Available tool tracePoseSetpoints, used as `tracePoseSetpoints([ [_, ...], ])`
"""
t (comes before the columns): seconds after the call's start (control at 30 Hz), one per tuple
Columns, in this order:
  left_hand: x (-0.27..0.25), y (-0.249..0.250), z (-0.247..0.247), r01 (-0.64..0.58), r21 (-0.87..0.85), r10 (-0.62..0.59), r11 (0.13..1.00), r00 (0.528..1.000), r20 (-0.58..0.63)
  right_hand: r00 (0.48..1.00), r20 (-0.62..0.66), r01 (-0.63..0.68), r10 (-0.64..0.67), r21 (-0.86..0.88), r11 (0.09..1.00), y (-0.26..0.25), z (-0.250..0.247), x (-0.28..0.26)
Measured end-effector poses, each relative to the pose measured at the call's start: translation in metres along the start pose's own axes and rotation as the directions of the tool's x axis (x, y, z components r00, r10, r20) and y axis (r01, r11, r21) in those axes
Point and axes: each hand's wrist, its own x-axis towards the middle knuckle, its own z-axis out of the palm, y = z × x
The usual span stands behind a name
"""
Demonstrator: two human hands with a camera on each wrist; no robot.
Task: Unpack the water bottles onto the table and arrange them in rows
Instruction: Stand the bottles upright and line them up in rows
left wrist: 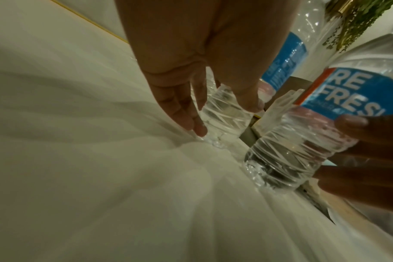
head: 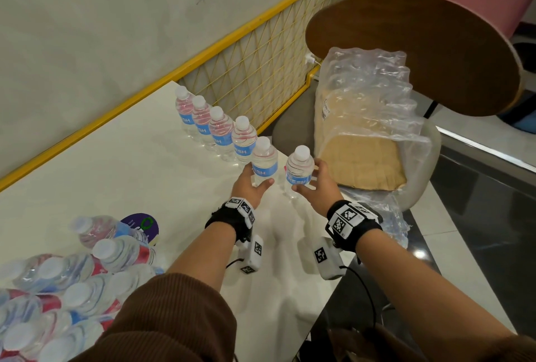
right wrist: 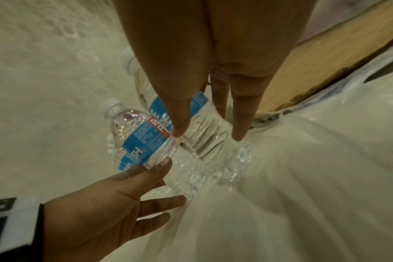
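Note:
Several upright water bottles (head: 220, 129) with blue labels form a row along the right edge of the white table (head: 116, 158). My left hand (head: 258, 174) is at the fifth bottle (head: 264, 158) (left wrist: 224, 113), its straight, spread fingers and thumb lying loosely on either side. Next to it, at the row's near end, the sixth bottle (head: 300, 164) (right wrist: 204, 134) stands on the table. My right hand (head: 307, 175) holds it between thumb and fingers.
A shrink-wrapped pack of bottles (head: 58, 289) fills the table's near left, with loose bottles (head: 116, 245) lying on it. An empty plastic wrap with a cardboard tray (head: 365, 158) sits on a chair (head: 420, 51) right of the table. A yellow mesh fence (head: 261, 65) runs behind.

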Motion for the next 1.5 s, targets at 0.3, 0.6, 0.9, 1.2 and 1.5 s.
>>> tracePoseSetpoints([
  [0.3, 0.002, 0.007, 0.000, 0.082, 0.053, -0.080, 0.995, 0.996, -0.028, 0.999, 0.032, -0.034, 0.035, -0.044, 0.998, -0.004, 0.004, 0.004],
  [0.6, 0.001, 0.011, -0.004, 0.092, 0.062, -0.090, 0.994, 0.995, -0.035, 0.998, 0.012, -0.065, 0.066, -0.054, 0.996, -0.005, 0.011, 0.008],
  [0.9, 0.001, 0.000, -0.007, 0.106, 0.025, -0.104, 0.994, 0.993, -0.063, 0.997, 0.043, -0.055, 0.059, -0.078, 0.995, -0.007, 0.014, 0.009],
  [1.2, -0.002, 0.012, 0.015, 0.070, -0.120, -0.093, 0.990, 0.976, -0.198, 0.996, -0.035, -0.089, 0.087, -0.088, 0.992, 0.006, 0.013, 0.011],
  [1.5, 0.009, 0.001, 0.020, 0.030, -0.122, -0.048, 0.992, 0.988, -0.147, 0.998, 0.051, -0.028, 0.034, -0.117, 0.993, 0.003, 0.007, 0.016],
])
